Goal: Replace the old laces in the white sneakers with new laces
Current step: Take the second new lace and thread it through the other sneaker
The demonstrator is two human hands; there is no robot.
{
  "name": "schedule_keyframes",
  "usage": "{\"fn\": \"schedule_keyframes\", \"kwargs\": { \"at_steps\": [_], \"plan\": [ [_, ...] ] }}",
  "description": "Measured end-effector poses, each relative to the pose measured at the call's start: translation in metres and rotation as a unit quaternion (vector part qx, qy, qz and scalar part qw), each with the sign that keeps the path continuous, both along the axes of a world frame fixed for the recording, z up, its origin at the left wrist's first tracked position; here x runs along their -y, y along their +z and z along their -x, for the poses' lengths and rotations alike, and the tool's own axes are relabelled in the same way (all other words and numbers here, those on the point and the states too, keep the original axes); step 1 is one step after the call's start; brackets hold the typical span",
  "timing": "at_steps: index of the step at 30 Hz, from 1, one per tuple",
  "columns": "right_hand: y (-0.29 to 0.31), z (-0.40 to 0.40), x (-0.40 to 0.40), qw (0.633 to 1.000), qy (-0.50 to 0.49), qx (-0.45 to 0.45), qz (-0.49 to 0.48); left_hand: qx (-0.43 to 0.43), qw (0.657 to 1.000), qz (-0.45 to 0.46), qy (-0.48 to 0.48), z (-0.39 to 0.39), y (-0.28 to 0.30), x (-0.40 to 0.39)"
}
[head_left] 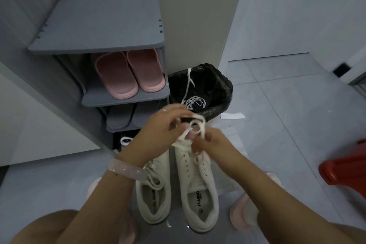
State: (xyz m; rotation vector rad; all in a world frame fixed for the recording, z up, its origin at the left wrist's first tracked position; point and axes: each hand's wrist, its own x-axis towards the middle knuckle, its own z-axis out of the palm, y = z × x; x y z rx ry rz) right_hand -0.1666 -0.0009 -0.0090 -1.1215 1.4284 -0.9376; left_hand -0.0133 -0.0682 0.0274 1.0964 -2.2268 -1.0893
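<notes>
We see both hands working a white lace above the toe of the right sneaker: the left hand pinches one loop, the right hand grips another. The left sneaker sits beside it. Old laces lie in the black bin beyond.

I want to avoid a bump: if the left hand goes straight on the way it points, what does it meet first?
The left hand points up and right in the picture, so probably the black bin with a lace inside; depth is unclear.
</notes>
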Motion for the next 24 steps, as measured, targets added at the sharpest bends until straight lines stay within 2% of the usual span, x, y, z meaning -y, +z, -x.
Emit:
{"fn": "schedule_keyframes", "kwargs": {
  "at_steps": [2, 3, 5, 8, 11, 14, 16, 17, 18, 19, 20, 21, 22, 23, 24],
  "plan": [
    [0.015, 0.015, 0.006, 0.987, -0.116, 0.112, 0.010, 0.080, 0.989, 0.072, 0.098, -0.002, -0.016, 0.006],
    [0.022, 0.026, 0.009, 0.972, -0.165, 0.163, 0.023, 0.144, 0.980, 0.080, 0.113, -0.003, -0.024, 0.007],
    [0.032, 0.049, 0.012, 0.954, -0.232, 0.186, 0.039, 0.289, 0.953, 0.049, 0.068, -0.002, -0.044, 0.001],
    [0.037, 0.075, 0.008, 0.957, -0.287, 0.044, -0.009, 0.419, 0.908, 0.004, -0.014, 0.001, -0.073, -0.014],
    [0.033, 0.085, 0.005, 0.941, -0.334, -0.051, -0.029, 0.473, 0.880, 0.032, -0.028, 0.002, -0.080, -0.016],
    [0.033, 0.096, 0.005, 0.883, -0.469, 0.021, 0.021, 0.434, 0.901, 0.009, 0.005, 0.001, -0.064, -0.008],
    [0.038, 0.106, 0.003, 0.840, -0.532, 0.091, 0.047, 0.350, 0.936, -0.017, 0.017, -0.005, -0.045, -0.001],
    [0.038, 0.112, 0.002, 0.840, -0.533, 0.091, 0.040, 0.298, 0.954, -0.036, 0.018, -0.009, -0.033, 0.003],
    [0.036, 0.116, 0.002, 0.859, -0.510, 0.041, 0.011, 0.252, 0.966, -0.060, 0.018, -0.013, -0.019, 0.005],
    [0.032, 0.119, 0.002, 0.888, -0.450, -0.079, -0.047, 0.212, 0.974, -0.083, 0.019, -0.016, -0.005, 0.006],
    [0.027, 0.117, 0.002, 0.895, -0.351, -0.250, -0.117, 0.170, 0.979, -0.113, 0.021, -0.018, 0.008, 0.006],
    [0.023, 0.110, 0.002, 0.872, -0.249, -0.391, -0.157, 0.121, 0.981, -0.152, 0.024, -0.019, 0.019, 0.004],
    [0.021, 0.098, 0.002, 0.857, -0.166, -0.463, -0.154, 0.065, 0.979, -0.192, 0.024, -0.020, 0.029, 0.002],
    [0.021, 0.083, 0.001, 0.871, -0.090, -0.469, -0.116, 0.014, 0.974, -0.224, 0.019, -0.019, 0.037, -0.001],
    [0.023, 0.065, 0.000, 0.908, -0.012, -0.415, -0.063, -0.027, 0.969, -0.247, 0.007, -0.019, 0.043, -0.003]
  ]
}}
